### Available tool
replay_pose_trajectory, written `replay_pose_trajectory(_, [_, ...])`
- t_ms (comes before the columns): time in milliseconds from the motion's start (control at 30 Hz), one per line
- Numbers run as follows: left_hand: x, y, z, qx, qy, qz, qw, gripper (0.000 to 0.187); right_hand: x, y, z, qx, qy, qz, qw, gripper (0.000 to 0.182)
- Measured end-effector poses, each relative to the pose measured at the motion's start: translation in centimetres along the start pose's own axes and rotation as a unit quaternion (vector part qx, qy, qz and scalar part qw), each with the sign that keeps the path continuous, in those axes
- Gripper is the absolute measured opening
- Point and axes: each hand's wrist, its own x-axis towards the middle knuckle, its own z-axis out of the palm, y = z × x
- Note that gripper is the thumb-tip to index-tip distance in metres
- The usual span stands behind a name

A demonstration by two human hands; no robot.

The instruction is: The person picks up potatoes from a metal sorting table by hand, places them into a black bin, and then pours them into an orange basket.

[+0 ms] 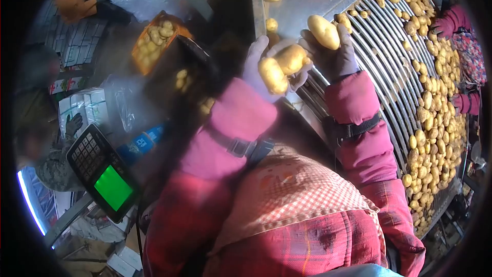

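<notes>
My left hand (254,69), in a pale glove, is closed around two potatoes, one potato (273,76) in front and a browner one (291,59) beside it. Close by on the right, my gloved right hand (346,57) grips a larger, smooth oval potato (323,32) that sticks up above the fingers. Both hands are raised at the near edge of a metal roller conveyor (382,51). Part of the right fingers is in shadow behind the potato.
Many potatoes (433,143) lie along the conveyor's far side, more on the metal plate (307,0) at the top. Left are an orange crate (141,54) of potatoes and a scale display (102,172). Co-workers' sleeves (453,20) show at right; other people stand at left.
</notes>
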Motion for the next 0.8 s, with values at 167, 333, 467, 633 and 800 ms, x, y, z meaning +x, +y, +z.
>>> replay_pose_trajectory(167, [-1.3, 0.7, 0.2, 0.052, 0.007, 0.053, 0.997, 0.053, -0.4, 0.5, 1.0, -0.129, 0.011, -0.063, 0.99, 0.058])
replay_pose_trajectory(333, [-3.6, 0.2, 2.1, 0.311, 0.079, 0.09, 0.943, 0.046, -1.0, 1.8, 5.8, -0.278, 0.018, -0.091, 0.956, 0.066])
replay_pose_trajectory(467, [-5.1, 1.0, 1.0, 0.37, 0.033, 0.155, 0.915, 0.038, 0.2, 3.3, 6.8, -0.319, -0.004, -0.05, 0.946, 0.056])
replay_pose_trajectory(633, [-3.9, 2.3, -3.9, 0.39, 0.096, 0.304, 0.864, 0.039, 1.4, 4.9, 9.1, -0.423, -0.113, -0.108, 0.892, 0.05])
replay_pose_trajectory(800, [-7.3, 3.4, -1.8, 0.219, 0.137, 0.222, 0.94, 0.035, 4.0, 3.8, 7.7, -0.398, -0.055, -0.088, 0.912, 0.04])
